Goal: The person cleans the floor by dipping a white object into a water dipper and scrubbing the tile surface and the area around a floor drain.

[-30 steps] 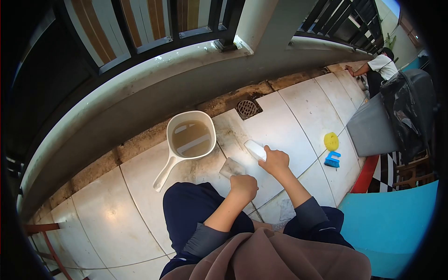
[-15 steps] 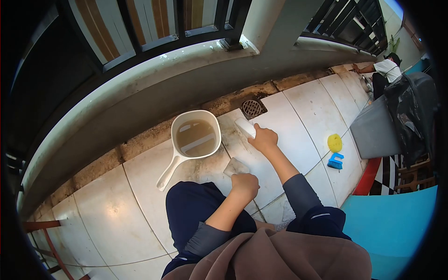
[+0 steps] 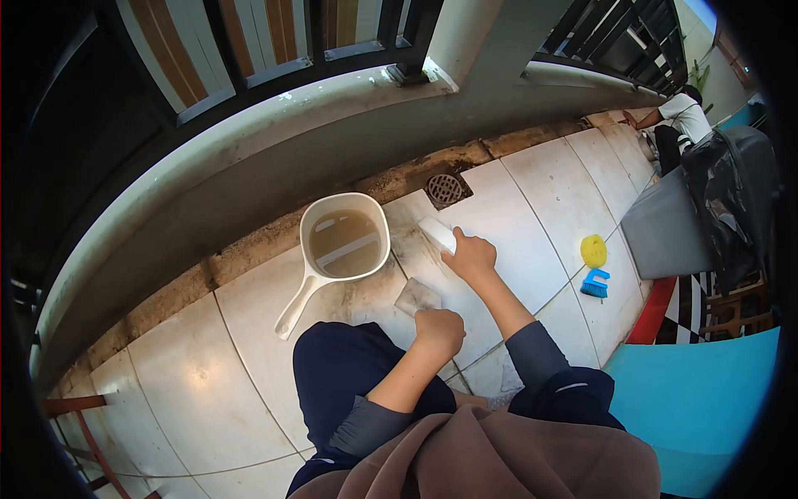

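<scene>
My right hand [image 3: 472,254] is closed on a white brush-like block [image 3: 437,234], pressed to the stained floor tile just below the drain grate [image 3: 445,189]. Closed around the near end of a greyish flat piece [image 3: 417,296] is my left hand [image 3: 440,331], low over the tiles between my knees. To the left of both hands stands a white dipper [image 3: 307,268] of murky water, its handle pointing toward me. The underside of the white block is hidden.
A yellow sponge [image 3: 593,250] and a blue brush [image 3: 595,284] lie to the right, before a grey bin [image 3: 665,224] with a black bag. Another person [image 3: 687,119] crouches far right. A low wall [image 3: 332,141] with a fence runs along the back.
My right hand has moved up and left with the white block, nearer the drain. My left hand has stayed nearly in place with its flat piece.
</scene>
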The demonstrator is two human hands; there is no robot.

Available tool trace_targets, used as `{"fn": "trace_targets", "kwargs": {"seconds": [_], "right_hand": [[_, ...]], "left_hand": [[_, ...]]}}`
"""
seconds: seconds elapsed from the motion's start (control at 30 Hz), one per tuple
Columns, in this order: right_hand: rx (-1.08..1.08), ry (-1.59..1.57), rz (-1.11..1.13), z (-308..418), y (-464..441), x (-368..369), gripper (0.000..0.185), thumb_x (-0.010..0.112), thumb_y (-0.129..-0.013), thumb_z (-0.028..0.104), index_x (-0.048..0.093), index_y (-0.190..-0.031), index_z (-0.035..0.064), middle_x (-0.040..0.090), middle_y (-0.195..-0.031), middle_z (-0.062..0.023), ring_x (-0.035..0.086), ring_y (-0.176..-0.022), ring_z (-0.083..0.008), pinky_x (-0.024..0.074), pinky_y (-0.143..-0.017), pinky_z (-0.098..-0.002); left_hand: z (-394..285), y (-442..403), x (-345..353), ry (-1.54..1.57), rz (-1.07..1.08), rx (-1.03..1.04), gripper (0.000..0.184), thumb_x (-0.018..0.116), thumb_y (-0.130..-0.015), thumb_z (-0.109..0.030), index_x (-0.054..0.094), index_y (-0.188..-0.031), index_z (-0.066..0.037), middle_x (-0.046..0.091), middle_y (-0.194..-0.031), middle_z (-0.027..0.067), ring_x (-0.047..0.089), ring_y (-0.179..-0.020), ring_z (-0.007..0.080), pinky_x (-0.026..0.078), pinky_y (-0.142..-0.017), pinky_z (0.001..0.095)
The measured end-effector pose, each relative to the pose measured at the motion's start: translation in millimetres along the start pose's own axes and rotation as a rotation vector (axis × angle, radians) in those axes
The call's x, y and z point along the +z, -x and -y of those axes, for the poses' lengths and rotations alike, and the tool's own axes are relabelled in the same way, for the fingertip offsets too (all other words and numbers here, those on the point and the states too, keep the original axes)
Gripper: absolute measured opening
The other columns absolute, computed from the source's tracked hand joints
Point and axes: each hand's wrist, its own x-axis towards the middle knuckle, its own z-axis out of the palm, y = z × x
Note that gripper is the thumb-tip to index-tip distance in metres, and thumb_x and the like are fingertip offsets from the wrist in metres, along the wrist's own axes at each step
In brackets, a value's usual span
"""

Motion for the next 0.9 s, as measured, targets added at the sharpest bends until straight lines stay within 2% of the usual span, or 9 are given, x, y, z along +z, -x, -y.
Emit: {"fn": "trace_targets", "kwargs": {"seconds": [0.1, 0.23, 0.47, 0.6, 0.77, 0.9], "right_hand": [[-0.020, -0.004, -0.033, 16, -45, -8, 0.049, 0.060, -0.070, 0.041, 0.050, -0.107, 0.0115, 0.064, -0.076, -0.0101, 0.063, -0.070, -0.0262, 0.0501, -0.057, -0.0370], [-0.043, -0.023, -0.048, 13, -49, -4, 0.049, 0.059, -0.070, 0.042, 0.049, -0.107, 0.0111, 0.063, -0.073, -0.0113, 0.063, -0.068, -0.0277, 0.0499, -0.057, -0.0388], [0.015, -0.009, 0.028, -45, 64, 16, 0.049, 0.061, -0.070, 0.041, 0.048, -0.107, 0.0109, 0.063, -0.068, -0.0119, 0.063, -0.063, -0.0276, 0.0494, -0.055, -0.0381], [0.000, 0.004, 0.055, -58, 87, 18, 0.048, 0.061, -0.070, 0.040, 0.049, -0.106, 0.0107, 0.063, -0.068, -0.0120, 0.063, -0.061, -0.0279, 0.0493, -0.055, -0.0376], [0.008, 0.008, 0.003, -19, 22, 4, 0.050, 0.061, -0.070, 0.040, 0.049, -0.109, 0.0116, 0.063, -0.071, -0.0097, 0.063, -0.065, -0.0259, 0.0497, -0.056, -0.0364], [0.012, 0.005, 0.006, 15, -49, -14, 0.052, 0.059, -0.070, 0.041, 0.050, -0.111, 0.0107, 0.064, -0.082, -0.0101, 0.063, -0.076, -0.0251, 0.0507, -0.061, -0.0368]], "left_hand": [[2, 1, -3, 0.002, 0.017, -0.003, 0.032, 0.055, -0.082, -0.034, 0.066, -0.081, -0.004, 0.065, -0.082, 0.0130, 0.063, -0.080, 0.0280, 0.046, -0.065, 0.0386], [6, 3, -6, 0.000, 0.012, -0.009, 0.033, 0.055, -0.081, -0.034, 0.066, -0.081, -0.004, 0.065, -0.083, 0.0133, 0.062, -0.081, 0.0279, 0.046, -0.066, 0.0387], [3, 5, -9, -0.007, 0.015, -0.016, 0.032, 0.055, -0.082, -0.034, 0.066, -0.082, -0.004, 0.065, -0.083, 0.0130, 0.063, -0.081, 0.0271, 0.046, -0.066, 0.0377], [-2, 3, -5, 0.003, 0.017, 0.012, 0.032, 0.054, -0.082, -0.034, 0.066, -0.082, -0.004, 0.065, -0.083, 0.0125, 0.063, -0.081, 0.0268, 0.046, -0.066, 0.0377], [-2, 2, -5, -0.003, 0.012, 0.026, 0.032, 0.054, -0.083, -0.034, 0.066, -0.082, -0.004, 0.065, -0.083, 0.0123, 0.063, -0.080, 0.0271, 0.046, -0.065, 0.0380], [2, 1, -2, 0.002, 0.009, 0.005, 0.031, 0.054, -0.083, -0.033, 0.066, -0.082, -0.004, 0.065, -0.082, 0.0128, 0.063, -0.080, 0.0279, 0.046, -0.065, 0.0386]]}}
